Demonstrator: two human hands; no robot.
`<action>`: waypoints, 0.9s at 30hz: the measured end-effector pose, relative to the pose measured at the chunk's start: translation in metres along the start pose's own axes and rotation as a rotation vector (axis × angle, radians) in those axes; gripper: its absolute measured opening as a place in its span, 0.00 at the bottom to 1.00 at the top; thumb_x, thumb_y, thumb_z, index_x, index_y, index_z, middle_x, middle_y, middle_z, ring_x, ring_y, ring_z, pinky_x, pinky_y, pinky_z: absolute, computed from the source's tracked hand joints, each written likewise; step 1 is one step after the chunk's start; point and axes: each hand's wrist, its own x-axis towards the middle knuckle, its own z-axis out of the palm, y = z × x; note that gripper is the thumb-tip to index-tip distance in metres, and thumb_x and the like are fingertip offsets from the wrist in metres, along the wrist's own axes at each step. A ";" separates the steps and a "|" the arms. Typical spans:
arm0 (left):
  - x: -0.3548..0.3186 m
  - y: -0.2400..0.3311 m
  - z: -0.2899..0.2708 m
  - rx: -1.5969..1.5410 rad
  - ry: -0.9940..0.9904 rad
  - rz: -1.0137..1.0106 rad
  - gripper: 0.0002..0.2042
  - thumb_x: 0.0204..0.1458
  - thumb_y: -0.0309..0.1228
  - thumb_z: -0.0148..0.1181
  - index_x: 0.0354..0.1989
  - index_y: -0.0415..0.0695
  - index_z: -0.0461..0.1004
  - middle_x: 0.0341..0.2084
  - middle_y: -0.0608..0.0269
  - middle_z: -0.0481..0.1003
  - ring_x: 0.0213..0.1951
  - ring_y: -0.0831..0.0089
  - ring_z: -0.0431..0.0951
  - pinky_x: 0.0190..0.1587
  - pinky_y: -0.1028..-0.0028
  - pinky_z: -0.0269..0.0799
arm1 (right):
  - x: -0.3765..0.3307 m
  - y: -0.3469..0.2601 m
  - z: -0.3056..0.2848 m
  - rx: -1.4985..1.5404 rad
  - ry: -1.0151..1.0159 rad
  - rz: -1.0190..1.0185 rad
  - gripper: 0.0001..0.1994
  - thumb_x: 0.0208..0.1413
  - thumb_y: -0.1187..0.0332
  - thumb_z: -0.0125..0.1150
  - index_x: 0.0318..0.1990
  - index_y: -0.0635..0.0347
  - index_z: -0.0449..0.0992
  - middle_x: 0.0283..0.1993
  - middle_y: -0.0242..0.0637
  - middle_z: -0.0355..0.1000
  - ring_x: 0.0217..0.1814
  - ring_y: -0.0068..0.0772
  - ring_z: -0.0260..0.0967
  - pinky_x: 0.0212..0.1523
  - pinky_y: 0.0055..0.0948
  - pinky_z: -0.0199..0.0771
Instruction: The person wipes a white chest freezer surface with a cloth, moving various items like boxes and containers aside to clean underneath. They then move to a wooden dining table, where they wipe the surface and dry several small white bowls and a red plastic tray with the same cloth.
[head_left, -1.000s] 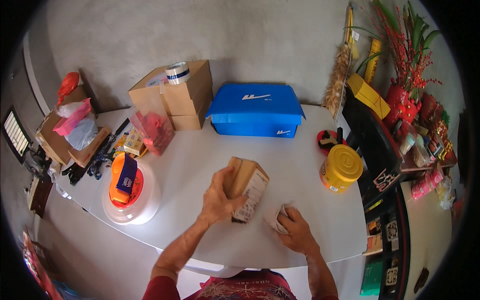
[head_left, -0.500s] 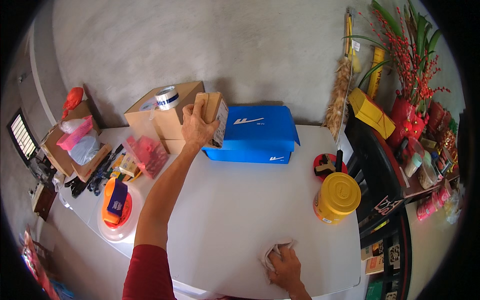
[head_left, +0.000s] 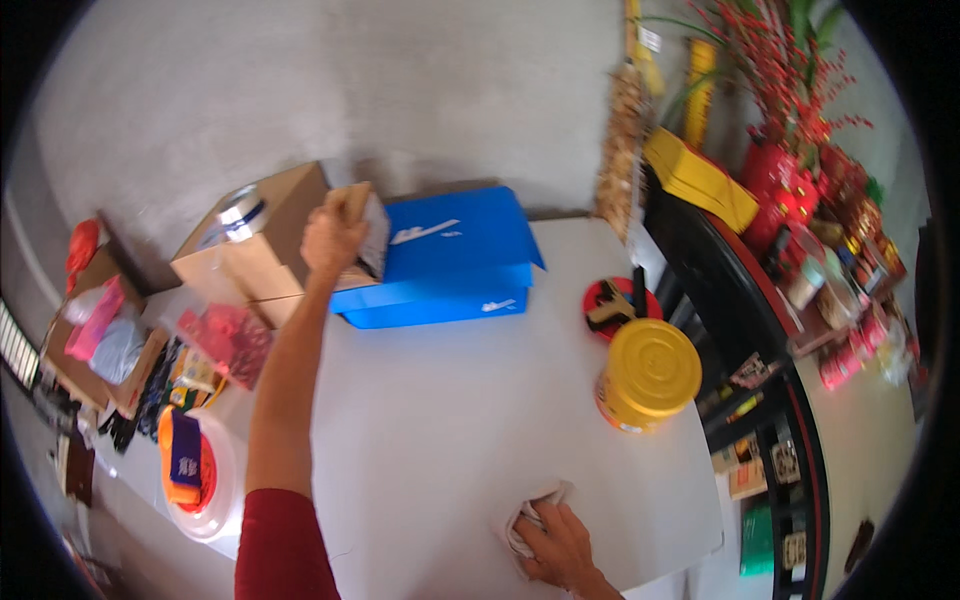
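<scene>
My left hand (head_left: 333, 240) reaches far forward, its fingers closed over the top of a small cardboard box (head_left: 372, 240). That box stands between a larger cardboard box (head_left: 280, 240) and a blue shoebox (head_left: 450, 245), overlapping the shoebox's left end in view. Near the front edge of the white table (head_left: 430, 420), my right hand (head_left: 558, 545) presses a crumpled whitish cloth (head_left: 520, 530) on the tabletop, with the fingers curled over it. The cloth's underside is hidden. A roll of tape (head_left: 242, 213) rests on top of the larger box.
At the right edge stand a yellow lidded tub (head_left: 652, 372) and a red dish (head_left: 650, 303) holding a dark-handled tool. On the left are a pink clear packet (head_left: 228, 340), a white round container (head_left: 225, 480) and an open carton (head_left: 85, 365). Black chairs (head_left: 730, 250) flank the right side.
The whole view has shifted, so the table and boxes appear farther left. Both hands keep their hold; the right hand and cloth sit slightly closer to me on the table.
</scene>
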 end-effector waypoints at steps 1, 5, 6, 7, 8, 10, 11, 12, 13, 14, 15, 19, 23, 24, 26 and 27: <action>0.003 -0.010 -0.003 0.007 -0.045 -0.012 0.27 0.41 0.45 0.63 0.53 0.61 0.67 0.45 0.51 0.72 0.44 0.48 0.74 0.43 0.54 0.72 | 0.000 0.000 0.001 0.005 -0.012 -0.012 0.28 0.23 0.70 0.70 0.42 0.50 0.76 0.48 0.39 0.66 0.36 0.39 0.65 0.34 0.32 0.69; -0.010 0.023 -0.011 0.211 -0.080 -0.025 0.28 0.45 0.48 0.59 0.57 0.55 0.66 0.53 0.48 0.67 0.57 0.47 0.63 0.54 0.48 0.60 | -0.002 0.003 -0.003 0.021 -0.079 0.006 0.33 0.23 0.70 0.69 0.48 0.49 0.72 0.47 0.36 0.64 0.40 0.37 0.63 0.36 0.30 0.68; -0.019 0.035 -0.007 0.272 0.080 0.101 0.29 0.46 0.47 0.60 0.57 0.54 0.66 0.55 0.48 0.65 0.57 0.48 0.62 0.55 0.50 0.60 | -0.004 0.001 -0.005 0.013 -0.062 0.010 0.32 0.25 0.71 0.68 0.48 0.49 0.73 0.46 0.36 0.64 0.39 0.37 0.63 0.35 0.30 0.68; -0.029 0.045 -0.003 0.331 0.243 0.224 0.29 0.46 0.46 0.61 0.57 0.52 0.66 0.56 0.48 0.63 0.58 0.49 0.61 0.56 0.51 0.59 | -0.002 0.000 -0.008 0.008 -0.047 0.012 0.30 0.26 0.71 0.67 0.47 0.50 0.73 0.44 0.35 0.64 0.39 0.37 0.63 0.34 0.30 0.67; -0.038 0.056 -0.001 0.388 0.409 0.344 0.29 0.46 0.46 0.62 0.58 0.50 0.65 0.58 0.49 0.62 0.58 0.50 0.61 0.57 0.53 0.58 | -0.001 -0.001 -0.010 0.003 -0.032 0.012 0.29 0.27 0.71 0.66 0.47 0.50 0.73 0.43 0.35 0.64 0.38 0.36 0.63 0.34 0.29 0.67; -0.070 0.095 0.010 -0.039 0.314 0.491 0.31 0.41 0.42 0.67 0.55 0.46 0.66 0.57 0.45 0.61 0.59 0.48 0.59 0.57 0.54 0.58 | -0.002 -0.001 -0.008 -0.050 -0.006 0.016 0.25 0.31 0.71 0.63 0.46 0.50 0.74 0.41 0.34 0.64 0.38 0.36 0.63 0.32 0.29 0.67; -0.090 0.114 0.013 -0.260 0.218 0.518 0.32 0.39 0.39 0.69 0.55 0.47 0.65 0.56 0.44 0.61 0.59 0.46 0.57 0.57 0.53 0.59 | -0.001 -0.002 -0.006 -0.068 0.007 -0.001 0.23 0.33 0.70 0.61 0.45 0.50 0.74 0.40 0.34 0.64 0.37 0.35 0.62 0.31 0.29 0.66; -0.115 0.136 0.015 -0.366 0.098 0.538 0.34 0.39 0.41 0.70 0.56 0.47 0.64 0.56 0.46 0.61 0.59 0.48 0.58 0.58 0.55 0.58 | -0.001 -0.002 -0.002 -0.081 0.003 0.001 0.21 0.36 0.70 0.60 0.45 0.50 0.74 0.39 0.34 0.64 0.37 0.35 0.62 0.31 0.29 0.66; -0.143 0.157 0.018 -0.471 -0.023 0.555 0.36 0.38 0.42 0.70 0.57 0.47 0.63 0.57 0.48 0.61 0.59 0.49 0.58 0.59 0.57 0.57 | -0.002 -0.004 0.001 -0.094 -0.003 0.002 0.20 0.38 0.69 0.58 0.44 0.50 0.75 0.39 0.34 0.64 0.37 0.35 0.62 0.30 0.29 0.66; -0.167 0.176 0.028 -0.470 -0.118 0.637 0.47 0.32 0.48 0.72 0.64 0.52 0.54 0.59 0.41 0.56 0.60 0.44 0.55 0.58 0.53 0.57 | -0.001 -0.003 0.004 -0.118 -0.006 0.006 0.18 0.40 0.68 0.56 0.43 0.50 0.75 0.38 0.34 0.64 0.37 0.34 0.62 0.30 0.29 0.66; -0.195 0.204 0.020 -0.470 -0.292 0.615 0.51 0.29 0.50 0.73 0.65 0.56 0.51 0.61 0.39 0.51 0.62 0.42 0.51 0.58 0.49 0.55 | -0.004 -0.002 0.006 -0.114 0.013 0.017 0.19 0.37 0.69 0.57 0.43 0.50 0.75 0.40 0.34 0.65 0.36 0.34 0.62 0.30 0.28 0.65; -0.239 0.298 -0.015 -0.306 -0.834 0.535 0.61 0.18 0.59 0.72 0.68 0.67 0.43 0.65 0.37 0.36 0.66 0.37 0.36 0.55 0.32 0.48 | -0.009 0.000 0.006 -0.087 0.085 0.017 0.21 0.33 0.71 0.59 0.43 0.49 0.76 0.41 0.35 0.66 0.34 0.35 0.62 0.29 0.28 0.64; -0.246 0.319 -0.008 -0.095 -0.915 0.531 0.60 0.18 0.62 0.70 0.67 0.66 0.46 0.66 0.39 0.36 0.66 0.36 0.35 0.53 0.32 0.50 | -0.009 -0.002 0.008 -0.070 0.087 -0.009 0.18 0.36 0.70 0.59 0.41 0.51 0.76 0.40 0.35 0.65 0.35 0.35 0.63 0.29 0.30 0.65; -0.246 0.319 -0.006 -0.038 -0.932 0.523 0.59 0.18 0.62 0.69 0.67 0.66 0.47 0.66 0.40 0.37 0.65 0.36 0.36 0.53 0.34 0.52 | -0.010 -0.002 0.011 -0.083 0.076 0.002 0.17 0.37 0.70 0.60 0.41 0.51 0.76 0.40 0.35 0.65 0.35 0.36 0.63 0.29 0.31 0.65; -0.253 0.318 0.003 -0.115 -0.858 0.514 0.55 0.21 0.61 0.69 0.66 0.65 0.51 0.65 0.43 0.40 0.64 0.37 0.39 0.52 0.38 0.56 | -0.012 -0.002 0.014 -0.106 0.061 0.013 0.15 0.39 0.69 0.60 0.40 0.52 0.76 0.40 0.36 0.65 0.36 0.36 0.63 0.29 0.32 0.65; -0.258 0.313 0.005 -0.142 -0.819 0.505 0.53 0.23 0.60 0.68 0.65 0.64 0.53 0.65 0.44 0.41 0.64 0.38 0.41 0.51 0.40 0.58 | -0.011 -0.003 0.015 -0.083 0.068 0.006 0.14 0.40 0.68 0.59 0.40 0.51 0.76 0.39 0.35 0.64 0.36 0.36 0.64 0.28 0.33 0.65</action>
